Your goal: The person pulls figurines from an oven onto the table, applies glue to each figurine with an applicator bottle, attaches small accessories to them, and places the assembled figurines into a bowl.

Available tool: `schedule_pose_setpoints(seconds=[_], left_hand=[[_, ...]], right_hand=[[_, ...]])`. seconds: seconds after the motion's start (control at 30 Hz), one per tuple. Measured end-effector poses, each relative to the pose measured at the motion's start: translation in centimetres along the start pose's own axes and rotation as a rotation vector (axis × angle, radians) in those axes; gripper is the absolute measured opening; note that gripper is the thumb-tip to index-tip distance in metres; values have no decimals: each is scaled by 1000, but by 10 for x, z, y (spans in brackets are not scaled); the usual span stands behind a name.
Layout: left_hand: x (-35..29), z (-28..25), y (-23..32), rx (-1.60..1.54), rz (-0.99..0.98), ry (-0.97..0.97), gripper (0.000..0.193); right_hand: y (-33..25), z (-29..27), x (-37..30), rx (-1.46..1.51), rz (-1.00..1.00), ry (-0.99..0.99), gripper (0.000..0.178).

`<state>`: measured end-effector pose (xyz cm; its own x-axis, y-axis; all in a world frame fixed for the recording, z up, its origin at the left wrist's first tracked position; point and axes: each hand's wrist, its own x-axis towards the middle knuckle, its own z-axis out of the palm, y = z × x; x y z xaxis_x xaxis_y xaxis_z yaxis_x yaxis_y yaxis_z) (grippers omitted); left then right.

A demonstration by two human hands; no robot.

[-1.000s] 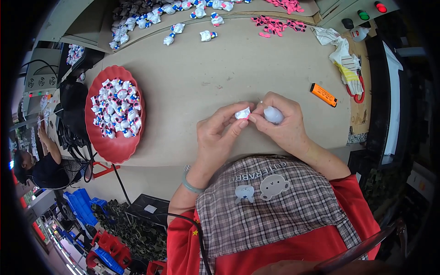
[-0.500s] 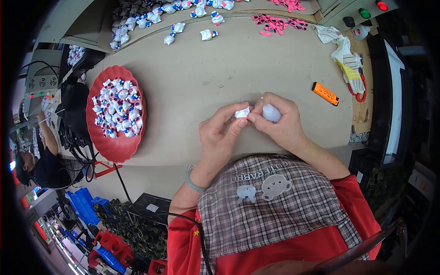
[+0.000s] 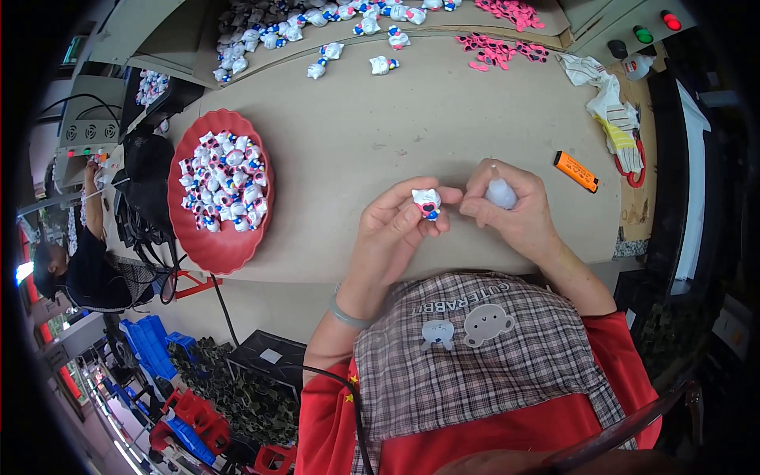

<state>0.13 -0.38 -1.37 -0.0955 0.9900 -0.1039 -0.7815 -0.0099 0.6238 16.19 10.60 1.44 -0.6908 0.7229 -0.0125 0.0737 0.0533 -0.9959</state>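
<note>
My left hand (image 3: 388,229) pinches a small white cat-shaped figurine (image 3: 426,199) between thumb and fingers. Its front is turned up, showing a pink heart-shaped piece with a dark middle on the face and some blue below. My right hand (image 3: 522,214) is wrapped round a small translucent white squeeze bottle (image 3: 501,193), its narrow tip pointing away from me. The right thumb and fingertips come close to the left forefinger, beside the figurine. To the left, a red scalloped bowl (image 3: 218,260) holds many figurines (image 3: 226,182) with pink pieces on them.
Loose white-and-blue figurines (image 3: 384,65) lie at the back, with more on a shelf (image 3: 443,24). Pink pieces (image 3: 495,51) are heaped at back right. An orange flat tool (image 3: 576,172), a work glove (image 3: 613,119) and red handles (image 3: 640,170) lie right. A person (image 3: 83,261) sits far left.
The figurine has been turned in my left hand, so its pink-pieced front now shows. My right hand has drawn slightly away from it, still holding the bottle. The whole view has shifted a little.
</note>
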Motion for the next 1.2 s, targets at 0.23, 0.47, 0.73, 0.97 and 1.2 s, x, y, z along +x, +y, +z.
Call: schedule_pose_setpoints(seconds=[0.23,0.47,0.73,0.97,1.2], left_hand=[[3,-11,-1,-247,-55,-13,34],[1,-11,10,-239,-48,13,29],[-10,-12,63,461,294,276,25],[-27,-24,143,2069,683,698,39],[50,-14,105,1832,647,305,30]], right_hand=[[3,-6,1,85,127,20,14],[4,-4,5,46,171,0,13],[5,-12,-2,58,195,28,11],[5,-11,2,65,199,1,10],[2,-12,6,52,183,-16,11]])
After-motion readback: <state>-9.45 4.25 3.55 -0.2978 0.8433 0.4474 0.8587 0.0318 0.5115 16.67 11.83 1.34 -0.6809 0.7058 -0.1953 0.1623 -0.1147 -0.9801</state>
